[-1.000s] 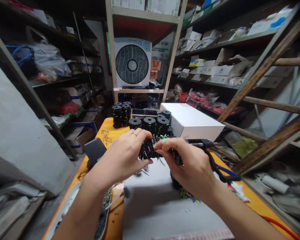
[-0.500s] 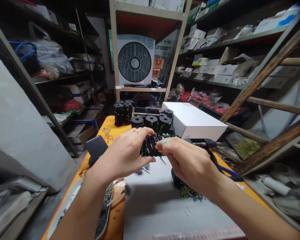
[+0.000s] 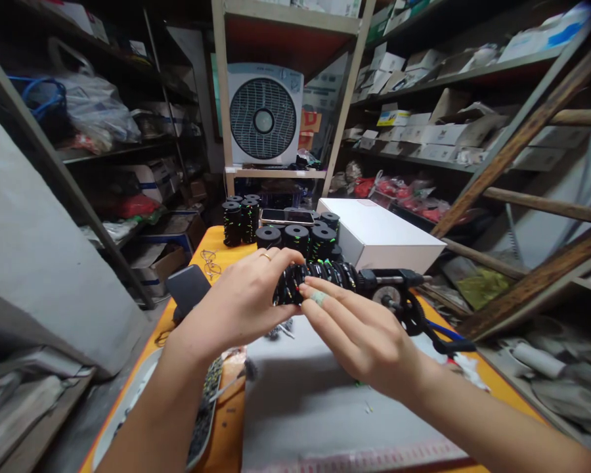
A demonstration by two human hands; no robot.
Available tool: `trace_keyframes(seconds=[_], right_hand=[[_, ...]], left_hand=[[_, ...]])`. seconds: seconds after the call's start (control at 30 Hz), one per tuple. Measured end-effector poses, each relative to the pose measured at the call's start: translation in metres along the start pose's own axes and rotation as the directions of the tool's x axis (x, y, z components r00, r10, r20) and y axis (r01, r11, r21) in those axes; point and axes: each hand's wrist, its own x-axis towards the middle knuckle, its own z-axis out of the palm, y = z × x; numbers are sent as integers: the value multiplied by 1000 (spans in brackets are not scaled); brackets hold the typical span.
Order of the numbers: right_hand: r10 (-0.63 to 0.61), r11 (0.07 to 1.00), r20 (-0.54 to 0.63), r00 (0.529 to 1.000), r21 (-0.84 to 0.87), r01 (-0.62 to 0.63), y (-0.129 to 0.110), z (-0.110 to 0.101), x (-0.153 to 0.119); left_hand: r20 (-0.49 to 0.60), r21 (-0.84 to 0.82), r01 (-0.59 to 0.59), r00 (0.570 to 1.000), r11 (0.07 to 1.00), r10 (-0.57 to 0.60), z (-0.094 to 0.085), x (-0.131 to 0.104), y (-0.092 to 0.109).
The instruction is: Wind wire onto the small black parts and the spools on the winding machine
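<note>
A row of black foam spools (image 3: 332, 274), wound with line and dotted with coloured pin heads, sits lengthwise on a winding device (image 3: 398, 289) with a crank at its right. My left hand (image 3: 249, 289) is wrapped round the row's left end, thumb below and fingers above. Against the front of the same spools rest the fingertips of my right hand (image 3: 357, 322), beside a red pin head. Its fingers lie pressed together and fairly straight; the thumb is hidden, as is anything pinched there.
Behind stand more black spools (image 3: 296, 240), a phone (image 3: 286, 217) lying on some, and a white box (image 3: 381, 230). Eyeglasses (image 3: 209, 263) and a dark flat object (image 3: 188, 289) lie left. A tray (image 3: 207, 430) of small dark pieces is front left; a wooden ladder (image 3: 522, 144) leans right.
My right hand has shifted slightly left and down along the spools, its fingers straightening from a bent pinch. More of the spools and crank shows. My left hand keeps its grip.
</note>
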Motion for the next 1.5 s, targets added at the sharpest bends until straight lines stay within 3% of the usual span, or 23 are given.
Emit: trace_keyframes(seconds=[0.27, 0.43, 0.5, 0.53, 0.57, 0.63, 0.7, 0.77, 0.83, 1.03, 1.17, 1.33, 1.5], right_hand=[[-76, 993, 184, 980, -78, 91, -5, -11, -14], [-25, 999, 354, 935, -31, 38, -12, -25, -39], [52, 998, 369, 928, 21, -64, -18, -31, -61], [175, 978, 398, 901, 34, -205, -22, -33, -75], [317, 927, 465, 827, 33, -374, -26, -34, -88], [451, 805, 595, 665, 52, -592, -33, -36, -112], [524, 696, 642, 560, 56, -716, -39, -35, -130], [581, 611, 642, 500, 63, -789, -46, -33, -139], [618, 555, 624, 479, 86, -828, -53, -30, -143], [622, 544, 529, 578, 238, -804, -64, -23, -138], [590, 528, 425, 686, 440, -727, -49, -32, -105], [570, 691, 192, 799, 413, -592, -12, -41, -46], [476, 829, -6, 880, 336, -446, 10, -26, -16]], left_hand=[[-10, -13, -3, 1000, 1000, 3, 0, 0, -1], [2, -2, 10, 1000, 1000, -10, -1, -1, 1], [22, 32, 12, 1000, 999, -13, -3, -1, 3], [33, 50, 10, 999, 999, -12, -3, 0, 4], [39, 66, 8, 999, 998, -10, -4, 0, 4], [51, 91, 8, 999, 996, -13, -4, 0, 5], [61, 112, 6, 998, 994, -13, -4, 1, 4], [63, 137, -4, 998, 991, -5, -3, 1, 3], [48, 180, -24, 999, 983, 16, -2, 1, 3], [21, 323, -95, 995, 942, 93, 2, 2, 13], [18, 352, -89, 996, 932, 88, 9, 6, 20], [8, 325, -70, 997, 943, 71, 15, 9, 17], [-11, 310, -69, 997, 948, 76, 15, 9, 15]])
